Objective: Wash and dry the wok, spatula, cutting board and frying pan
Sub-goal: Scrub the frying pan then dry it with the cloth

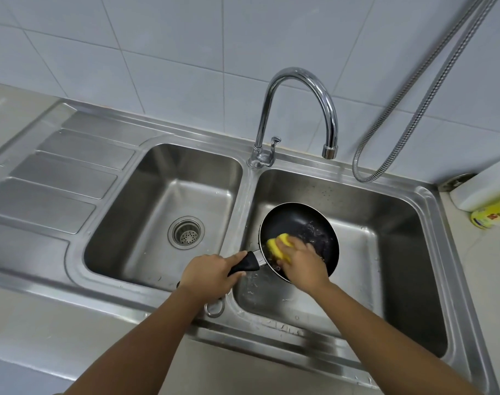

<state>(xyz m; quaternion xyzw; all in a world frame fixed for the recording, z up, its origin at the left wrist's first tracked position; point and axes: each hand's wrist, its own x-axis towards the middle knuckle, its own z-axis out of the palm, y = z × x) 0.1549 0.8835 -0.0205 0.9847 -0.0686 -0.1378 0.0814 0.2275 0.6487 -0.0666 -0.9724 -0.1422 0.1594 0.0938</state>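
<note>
A wall of pale grey tiles point(157, 52) backs a stainless steel double sink point(244, 183) set into a light table point(29, 332). A ribbed drainboard point(58, 181) lies to the left of the basins. A curved chrome faucet point(297, 72) rises behind the divider, its spout over the right basin point(385, 238). The left basin point(157, 195) shows a round drain strainer point(186, 232). A flexible metal hose point(367, 180) hangs down the wall at the right, and a bottle point(491, 195) with a white top and a yellow label stands at the right edge, partly cut off.

The black frying pan point(297, 223) sits tilted in the right basin, close to the divider, its inside wet and sudsy. The left hand point(207, 273) grips the pan's black handle point(246, 263), fingers wrapped round it and the index finger stretched along the top. The right hand point(303, 260) presses a yellow sponge point(278, 248) against the pan's inner surface, fingers bent over it. A metal ring point(214, 306) shows just below the left wrist, at the sink's near rim.
</note>
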